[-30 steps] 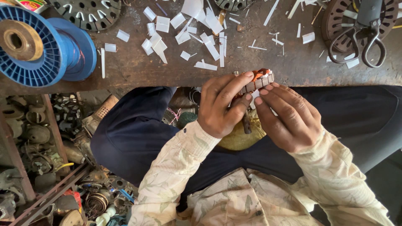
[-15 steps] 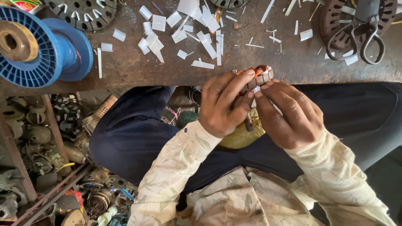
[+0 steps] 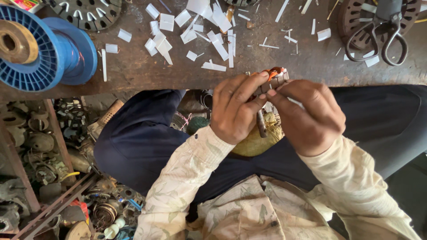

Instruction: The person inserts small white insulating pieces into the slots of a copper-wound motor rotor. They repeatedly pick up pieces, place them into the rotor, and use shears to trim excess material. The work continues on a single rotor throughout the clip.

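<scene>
Both my hands hold a small motor armature [image 3: 272,82] with copper winding, over my lap at the edge of the dark workbench [image 3: 133,71]. My left hand [image 3: 233,111] wraps the armature's steel shaft [image 3: 261,124], fingers reaching up to the slotted core. My right hand [image 3: 309,115] pinches the core's top end from the right, fingertips pressed against it. The shaft points down between my palms. Most of the armature is hidden by my fingers.
White paper strips and slips [image 3: 213,26] lie scattered on the bench. A blue wire spool [image 3: 40,49] stands at the left, scissors [image 3: 378,31] on a round stator at the top right, another stator [image 3: 89,13] at the top left. Motor scrap [image 3: 53,178] fills the floor at the left.
My hands with the armature have shifted slightly up toward the bench edge; the grip looks the same.
</scene>
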`<act>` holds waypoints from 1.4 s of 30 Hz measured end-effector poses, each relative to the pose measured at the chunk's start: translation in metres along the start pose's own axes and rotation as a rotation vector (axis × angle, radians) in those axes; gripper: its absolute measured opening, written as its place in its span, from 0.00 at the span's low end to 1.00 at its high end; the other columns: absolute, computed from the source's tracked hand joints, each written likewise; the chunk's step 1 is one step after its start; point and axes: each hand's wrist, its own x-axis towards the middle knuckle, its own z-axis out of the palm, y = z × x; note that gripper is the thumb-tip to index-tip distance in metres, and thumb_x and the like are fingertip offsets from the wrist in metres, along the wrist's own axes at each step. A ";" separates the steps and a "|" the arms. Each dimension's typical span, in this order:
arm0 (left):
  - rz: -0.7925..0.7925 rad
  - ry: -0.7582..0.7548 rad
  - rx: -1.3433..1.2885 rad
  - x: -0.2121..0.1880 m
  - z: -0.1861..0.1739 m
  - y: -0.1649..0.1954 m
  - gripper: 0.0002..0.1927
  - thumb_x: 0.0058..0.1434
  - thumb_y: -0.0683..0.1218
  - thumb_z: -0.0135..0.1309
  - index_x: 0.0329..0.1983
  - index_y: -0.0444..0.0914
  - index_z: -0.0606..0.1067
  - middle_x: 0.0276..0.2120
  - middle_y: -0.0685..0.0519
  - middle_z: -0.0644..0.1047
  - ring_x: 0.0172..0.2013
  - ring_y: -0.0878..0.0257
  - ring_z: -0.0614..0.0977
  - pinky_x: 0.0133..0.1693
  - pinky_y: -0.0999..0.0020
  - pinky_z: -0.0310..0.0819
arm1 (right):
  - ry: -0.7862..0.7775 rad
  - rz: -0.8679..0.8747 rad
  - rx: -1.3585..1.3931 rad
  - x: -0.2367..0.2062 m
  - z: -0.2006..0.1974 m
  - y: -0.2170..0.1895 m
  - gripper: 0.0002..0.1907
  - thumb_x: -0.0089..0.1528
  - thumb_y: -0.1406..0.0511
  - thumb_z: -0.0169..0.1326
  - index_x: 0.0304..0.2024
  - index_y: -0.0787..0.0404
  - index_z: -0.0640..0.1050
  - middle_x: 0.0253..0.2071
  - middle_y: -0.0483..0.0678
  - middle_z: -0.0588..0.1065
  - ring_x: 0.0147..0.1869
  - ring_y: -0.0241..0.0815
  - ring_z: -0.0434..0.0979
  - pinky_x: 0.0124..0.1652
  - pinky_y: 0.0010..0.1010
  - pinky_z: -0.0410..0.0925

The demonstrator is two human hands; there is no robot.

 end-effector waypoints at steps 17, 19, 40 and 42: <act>-0.030 0.022 -0.070 -0.001 -0.001 0.002 0.15 0.63 0.32 0.64 0.44 0.36 0.69 0.57 0.45 0.76 0.53 0.49 0.81 0.55 0.53 0.74 | 0.064 0.086 0.380 -0.009 0.015 0.028 0.13 0.56 0.73 0.72 0.38 0.70 0.80 0.46 0.56 0.79 0.57 0.54 0.82 0.53 0.37 0.78; -0.039 0.014 -0.091 -0.003 -0.002 0.001 0.17 0.62 0.32 0.64 0.45 0.36 0.68 0.58 0.45 0.76 0.54 0.49 0.81 0.56 0.52 0.73 | 0.067 0.124 0.395 -0.009 0.015 0.026 0.14 0.56 0.73 0.73 0.38 0.70 0.80 0.46 0.55 0.79 0.57 0.53 0.83 0.53 0.36 0.78; -0.095 0.005 -0.127 0.002 -0.001 0.003 0.23 0.57 0.28 0.62 0.42 0.39 0.62 0.54 0.46 0.78 0.52 0.49 0.82 0.55 0.53 0.73 | 0.031 0.211 0.476 -0.012 0.015 0.035 0.12 0.56 0.73 0.73 0.37 0.70 0.80 0.45 0.54 0.80 0.52 0.49 0.82 0.53 0.34 0.77; -0.109 0.010 -0.128 0.002 -0.001 0.003 0.23 0.58 0.28 0.62 0.41 0.39 0.61 0.54 0.46 0.78 0.52 0.49 0.82 0.55 0.52 0.72 | 0.026 0.194 0.488 -0.012 0.015 0.034 0.12 0.57 0.74 0.73 0.37 0.69 0.80 0.46 0.54 0.79 0.53 0.49 0.82 0.54 0.35 0.77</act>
